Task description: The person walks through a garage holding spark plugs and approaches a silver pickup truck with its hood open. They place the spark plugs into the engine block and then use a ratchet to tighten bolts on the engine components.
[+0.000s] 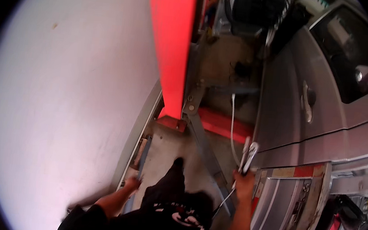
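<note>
My right hand (244,183) is closed around silver metal hand tools (251,155), which stick up past the fingers beside the grey car. One has a rounded, hooked-looking head; motion blur hides their exact kind. A thin rod (225,199) slants down from the same hand toward my body. The lower end of a pale hose or cable (232,124) comes close to these tools; whether it touches them I cannot tell. My left hand (132,183) hangs low by the wall, its fingers blurred, just below a brown wooden-looking piece (140,153) and a blue-grey bar (145,155).
A red lift post (172,47) stands ahead, with a grey metal arm (207,148) angled across the concrete floor (163,146). White wall (72,82) lines my left. On the right are the car door (296,99) and a worn metal-framed cart (291,172).
</note>
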Demonstrator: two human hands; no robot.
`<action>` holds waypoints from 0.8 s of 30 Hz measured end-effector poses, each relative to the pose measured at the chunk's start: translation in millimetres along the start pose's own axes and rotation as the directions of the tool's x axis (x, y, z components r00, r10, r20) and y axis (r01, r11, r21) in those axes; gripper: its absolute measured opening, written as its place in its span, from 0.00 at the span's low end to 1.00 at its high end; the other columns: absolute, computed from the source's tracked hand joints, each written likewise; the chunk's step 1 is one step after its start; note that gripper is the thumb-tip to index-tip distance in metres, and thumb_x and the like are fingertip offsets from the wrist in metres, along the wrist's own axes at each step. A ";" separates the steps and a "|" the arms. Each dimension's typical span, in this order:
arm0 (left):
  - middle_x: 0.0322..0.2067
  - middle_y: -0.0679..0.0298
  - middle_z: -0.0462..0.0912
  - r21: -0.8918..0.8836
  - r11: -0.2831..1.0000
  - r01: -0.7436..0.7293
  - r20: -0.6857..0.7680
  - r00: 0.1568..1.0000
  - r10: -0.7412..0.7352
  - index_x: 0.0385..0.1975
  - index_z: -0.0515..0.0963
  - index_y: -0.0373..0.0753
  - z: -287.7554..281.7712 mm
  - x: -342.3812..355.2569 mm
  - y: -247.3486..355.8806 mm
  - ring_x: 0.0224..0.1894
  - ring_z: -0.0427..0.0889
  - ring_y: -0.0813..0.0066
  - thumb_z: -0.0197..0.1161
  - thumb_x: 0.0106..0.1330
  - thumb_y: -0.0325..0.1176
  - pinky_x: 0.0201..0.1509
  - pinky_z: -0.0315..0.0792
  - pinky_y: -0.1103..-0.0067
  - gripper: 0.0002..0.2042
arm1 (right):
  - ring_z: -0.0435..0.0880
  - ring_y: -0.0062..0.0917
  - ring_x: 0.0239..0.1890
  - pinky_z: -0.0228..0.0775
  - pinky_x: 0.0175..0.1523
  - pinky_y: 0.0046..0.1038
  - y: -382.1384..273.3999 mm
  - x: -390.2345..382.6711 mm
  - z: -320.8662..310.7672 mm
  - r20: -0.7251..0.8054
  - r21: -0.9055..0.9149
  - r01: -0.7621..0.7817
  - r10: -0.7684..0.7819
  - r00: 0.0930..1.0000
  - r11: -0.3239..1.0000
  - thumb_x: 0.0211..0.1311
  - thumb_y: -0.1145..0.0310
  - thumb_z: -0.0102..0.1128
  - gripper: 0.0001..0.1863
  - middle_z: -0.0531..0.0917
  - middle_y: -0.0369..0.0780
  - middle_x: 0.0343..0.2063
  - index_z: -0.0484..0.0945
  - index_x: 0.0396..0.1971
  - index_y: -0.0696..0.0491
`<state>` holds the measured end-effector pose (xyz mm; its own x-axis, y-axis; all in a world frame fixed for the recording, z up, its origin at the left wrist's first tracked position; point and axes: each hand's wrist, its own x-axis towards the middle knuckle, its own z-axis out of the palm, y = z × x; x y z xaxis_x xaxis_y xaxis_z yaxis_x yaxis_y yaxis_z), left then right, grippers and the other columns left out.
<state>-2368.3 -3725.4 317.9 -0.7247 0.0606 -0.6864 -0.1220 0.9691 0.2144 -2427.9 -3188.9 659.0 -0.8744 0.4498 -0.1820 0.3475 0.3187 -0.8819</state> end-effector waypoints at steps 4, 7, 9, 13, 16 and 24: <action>0.34 0.55 0.82 -0.130 0.906 -0.403 -0.166 0.910 0.380 0.38 0.80 0.36 -211.1 110.5 237.9 0.36 0.82 0.63 0.56 0.66 0.44 0.42 0.74 0.66 0.16 | 0.73 0.17 0.18 0.64 0.22 0.25 -83.7 138.2 -39.6 -0.065 -0.017 -0.126 0.125 0.990 0.992 0.56 0.69 0.64 0.10 0.77 0.35 0.17 0.76 0.33 0.59; 0.26 0.60 0.82 -0.673 0.620 -0.405 -0.260 0.913 0.314 0.40 0.77 0.31 -372.7 120.4 378.2 0.24 0.81 0.75 0.60 0.67 0.37 0.28 0.74 0.76 0.13 | 0.73 0.16 0.18 0.63 0.22 0.24 -136.6 237.0 -46.6 -0.063 0.007 -0.078 0.078 0.995 0.997 0.56 0.70 0.64 0.10 0.77 0.35 0.18 0.76 0.33 0.60; 0.25 0.60 0.82 -0.714 0.534 -0.452 -0.325 0.890 0.319 0.41 0.77 0.30 -424.3 159.8 435.9 0.25 0.80 0.77 0.60 0.67 0.37 0.29 0.74 0.77 0.14 | 0.73 0.15 0.18 0.63 0.22 0.23 -148.7 320.0 -38.4 -0.026 0.139 -0.160 0.165 0.986 0.977 0.55 0.70 0.64 0.10 0.77 0.35 0.18 0.76 0.34 0.59; 0.27 0.60 0.82 -0.676 0.608 -0.416 -0.275 0.908 0.315 0.43 0.76 0.30 -493.9 250.1 540.8 0.27 0.80 0.77 0.60 0.67 0.38 0.32 0.74 0.78 0.16 | 0.73 0.17 0.21 0.65 0.26 0.27 -122.4 514.6 -18.4 0.004 0.321 -0.106 0.110 0.994 0.941 0.54 0.66 0.65 0.11 0.77 0.33 0.21 0.78 0.32 0.58; 0.35 0.53 0.84 -0.672 0.675 -0.306 -0.271 0.949 0.160 0.47 0.77 0.33 -497.4 350.8 594.7 0.37 0.84 0.66 0.61 0.64 0.49 0.43 0.75 0.72 0.23 | 0.73 0.17 0.19 0.65 0.23 0.28 -90.1 691.9 10.9 0.085 0.205 -0.120 0.105 0.991 0.971 0.53 0.67 0.64 0.09 0.77 0.34 0.20 0.78 0.28 0.58; 0.28 0.60 0.81 -0.810 0.568 -0.148 -0.124 0.989 0.080 0.43 0.76 0.30 -598.9 439.2 729.5 0.26 0.80 0.77 0.63 0.64 0.33 0.29 0.75 0.79 0.13 | 0.76 0.21 0.17 0.68 0.20 0.24 -99.7 842.6 48.2 0.177 0.498 -0.431 0.398 0.900 0.753 0.58 0.74 0.60 0.06 0.76 0.36 0.18 0.73 0.33 0.57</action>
<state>-3181.8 -3135.1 589.0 -0.8107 0.1076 -0.5754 -0.5115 0.3480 0.7857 -3215.7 -2882.0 572.6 -0.7085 0.3845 -0.5918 0.4695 -0.3693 -0.8020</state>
